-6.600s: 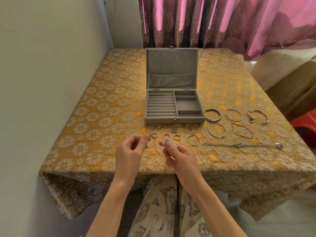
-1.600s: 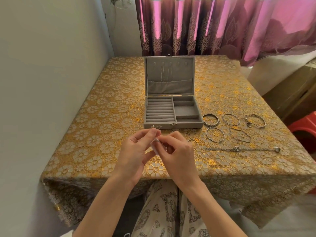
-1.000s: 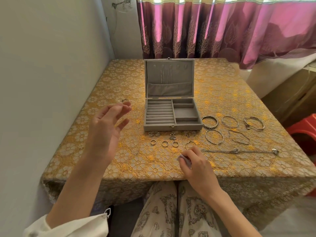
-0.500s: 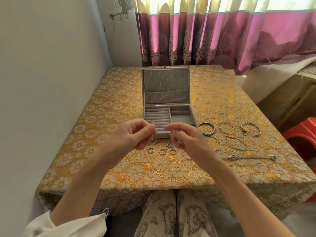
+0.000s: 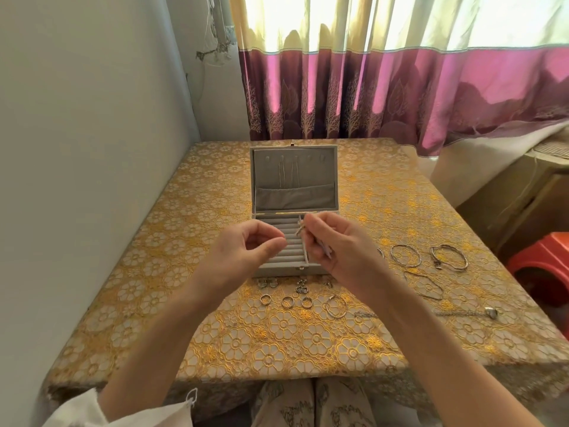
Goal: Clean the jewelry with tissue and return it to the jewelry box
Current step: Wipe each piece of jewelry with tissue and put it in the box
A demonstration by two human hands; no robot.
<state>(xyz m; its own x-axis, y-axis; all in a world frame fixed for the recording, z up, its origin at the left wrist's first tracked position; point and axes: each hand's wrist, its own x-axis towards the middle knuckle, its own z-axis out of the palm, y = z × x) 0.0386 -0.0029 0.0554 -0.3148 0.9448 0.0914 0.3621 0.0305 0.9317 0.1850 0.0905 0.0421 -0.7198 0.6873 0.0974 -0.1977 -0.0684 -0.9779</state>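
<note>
The grey jewelry box (image 5: 277,270) stands open mid-table, lid upright, with ring slots on the left. My right hand (image 5: 338,254) hovers over the box's front. Its thumb and forefinger pinch a small silver jewelry piece (image 5: 300,231), and a folded tissue (image 5: 325,249) is tucked under its other fingers. My left hand (image 5: 246,252) floats just left of the piece, fingers loosely curled, holding nothing. Three rings (image 5: 287,302) lie in a row in front of the box. My right hand hides the box's right compartments.
Right of the box lie silver bangles (image 5: 405,256), a clasp bracelet (image 5: 449,256), a thin bracelet (image 5: 424,286), a hoop (image 5: 335,306) and a chain (image 5: 462,312). A wall runs along the table's left side. A red stool (image 5: 543,266) stands at the right, curtains behind.
The small piece went from my left fingers into my right hand's pinch. Both hands rose and moved forward over the box. The view tilted up.
</note>
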